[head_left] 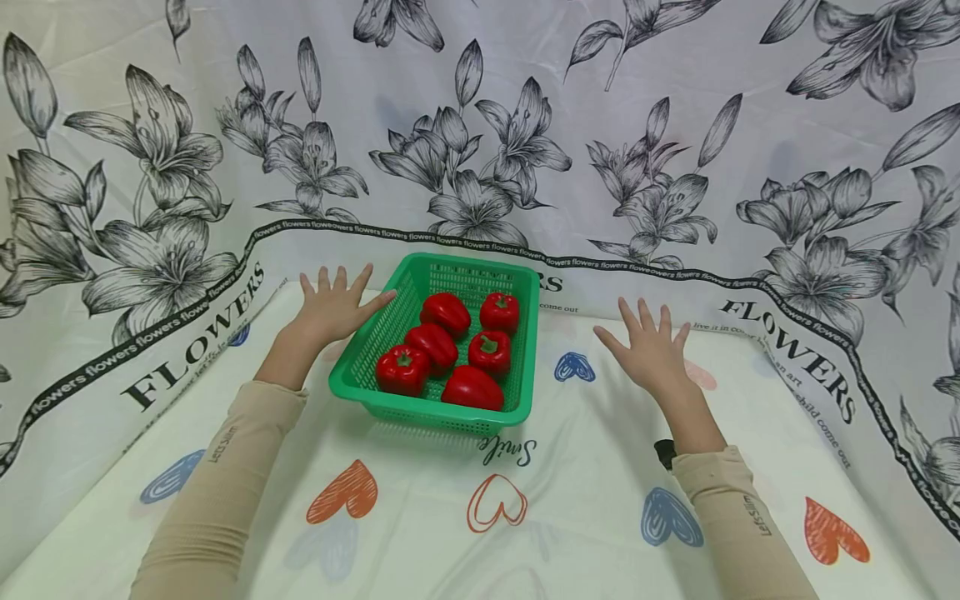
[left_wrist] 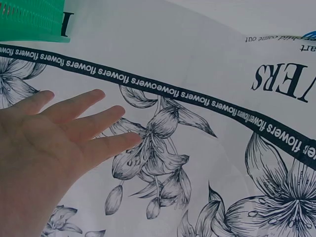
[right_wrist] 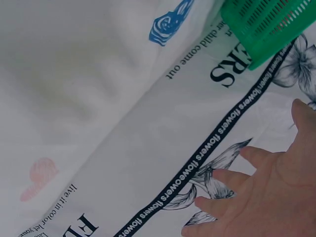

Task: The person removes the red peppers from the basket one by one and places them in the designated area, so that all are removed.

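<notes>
A green plastic basket with slotted walls stands on the cloth, left of the middle in the head view. Several red bell peppers lie inside it, some with green stems showing. My left hand hovers at the basket's left side with fingers spread, its thumb overlapping the rim in this view. To the right of the basket, and apart from it, my right hand is held with fingers spread and nothing in it. Both wrist views show the bare palms, with a corner of the basket at the upper edge.
A white cloth printed with hearts and lettering covers the table. Behind it and along both sides rises a white curtain with black flower drawings and a dark lettered band. A black strap shows at my right wrist.
</notes>
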`<state>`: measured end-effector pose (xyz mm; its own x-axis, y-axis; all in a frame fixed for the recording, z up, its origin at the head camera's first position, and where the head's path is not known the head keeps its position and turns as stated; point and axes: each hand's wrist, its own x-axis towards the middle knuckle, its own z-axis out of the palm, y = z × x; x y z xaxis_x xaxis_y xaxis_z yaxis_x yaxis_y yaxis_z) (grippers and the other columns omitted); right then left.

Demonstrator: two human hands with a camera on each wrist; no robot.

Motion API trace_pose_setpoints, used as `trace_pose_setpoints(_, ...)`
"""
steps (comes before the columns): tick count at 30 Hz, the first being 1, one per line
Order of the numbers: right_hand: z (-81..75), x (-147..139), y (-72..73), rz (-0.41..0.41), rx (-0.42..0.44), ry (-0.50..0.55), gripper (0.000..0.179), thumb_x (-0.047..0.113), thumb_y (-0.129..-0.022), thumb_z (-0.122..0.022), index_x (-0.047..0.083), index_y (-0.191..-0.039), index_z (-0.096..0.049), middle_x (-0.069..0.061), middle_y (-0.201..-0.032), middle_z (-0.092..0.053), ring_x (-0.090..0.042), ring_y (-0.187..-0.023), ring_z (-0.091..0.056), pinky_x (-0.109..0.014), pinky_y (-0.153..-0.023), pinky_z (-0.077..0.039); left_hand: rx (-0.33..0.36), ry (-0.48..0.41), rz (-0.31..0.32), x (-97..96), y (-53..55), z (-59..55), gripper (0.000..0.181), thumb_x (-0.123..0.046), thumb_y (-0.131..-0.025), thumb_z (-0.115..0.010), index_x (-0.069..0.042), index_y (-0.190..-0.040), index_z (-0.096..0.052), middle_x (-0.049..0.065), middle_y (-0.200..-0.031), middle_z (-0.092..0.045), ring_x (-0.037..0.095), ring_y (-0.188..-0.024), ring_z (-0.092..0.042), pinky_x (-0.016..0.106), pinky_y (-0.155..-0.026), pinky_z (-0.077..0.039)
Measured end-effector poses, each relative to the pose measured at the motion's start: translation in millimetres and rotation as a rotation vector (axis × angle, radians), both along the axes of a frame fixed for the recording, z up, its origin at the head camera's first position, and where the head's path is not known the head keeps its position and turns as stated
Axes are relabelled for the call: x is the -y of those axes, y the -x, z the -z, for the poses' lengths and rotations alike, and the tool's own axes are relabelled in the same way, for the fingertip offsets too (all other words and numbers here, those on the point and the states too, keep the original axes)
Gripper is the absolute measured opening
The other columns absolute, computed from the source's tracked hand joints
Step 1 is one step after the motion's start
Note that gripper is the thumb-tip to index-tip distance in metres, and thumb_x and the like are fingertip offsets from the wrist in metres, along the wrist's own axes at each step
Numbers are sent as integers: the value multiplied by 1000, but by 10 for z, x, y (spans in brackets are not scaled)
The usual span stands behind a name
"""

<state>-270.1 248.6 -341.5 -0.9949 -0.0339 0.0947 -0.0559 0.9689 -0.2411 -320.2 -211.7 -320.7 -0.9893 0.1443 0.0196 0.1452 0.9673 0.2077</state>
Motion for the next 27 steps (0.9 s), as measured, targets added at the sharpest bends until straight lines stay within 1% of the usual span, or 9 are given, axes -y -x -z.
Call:
trace_pose_setpoints(4,3,-4,-3,0,0,3,82,66,-97,-31,16,-158,-9,-26,-162,-5,-54,-146,8,-75,-108,12,1,-1,-1,-3,0,0,92,-75,-93,-21,-12,-158,-6,38,-157,-5,61,-143,5,75,-108,13)
trace_pose_setpoints(11,45,-11,-2,1,-12,7,82,66,-98,-31,15,-158,-10,-25,-162,-6,-54,-146,7,-75,-108,11,21,-8,-5,-2,-15,6,92,-75,-93,-21,-12,-158,-5,38,-157,-5,61,-142,5,76,-107,13)
trace_pose_setpoints(17,70,-19,-5,-1,-37,44,85,66,-96,-36,17,-159,-4,-24,-163,1,-53,-146,7,-74,-111,7,29,-11,-9,-4,-25,31,92,-75,-93,-21,-12,-158,-4,38,-157,-5,61,-143,5,77,-107,11)
trace_pose_setpoints(22,83,-36,5,-16,-86,136,90,64,-95,-45,20,-159,1,-21,-164,4,-51,-148,4,-71,-114,1,57,-67,-7,1,-28,53,93,-74,-93,-23,-12,-158,-1,37,-157,-6,61,-143,2,78,-108,5)
trace_pose_setpoints(24,86,-46,15,-23,-92,197,92,64,-94,-47,21,-159,2,-19,-164,4,-50,-148,2,-70,-114,-4,66,-87,-3,1,-31,59,94,-74,-93,-23,-10,-158,0,37,-157,-8,61,-143,-1,78,-108,2)
trace_pose_setpoints(27,85,-57,25,-23,-75,310,96,65,-92,-50,24,-158,5,-15,-165,6,-47,-150,0,-71,-113,-10,80,-113,9,5,-34,67,97,-75,-93,-24,-6,-157,2,37,-156,-11,59,-143,-9,78,-109,-4)
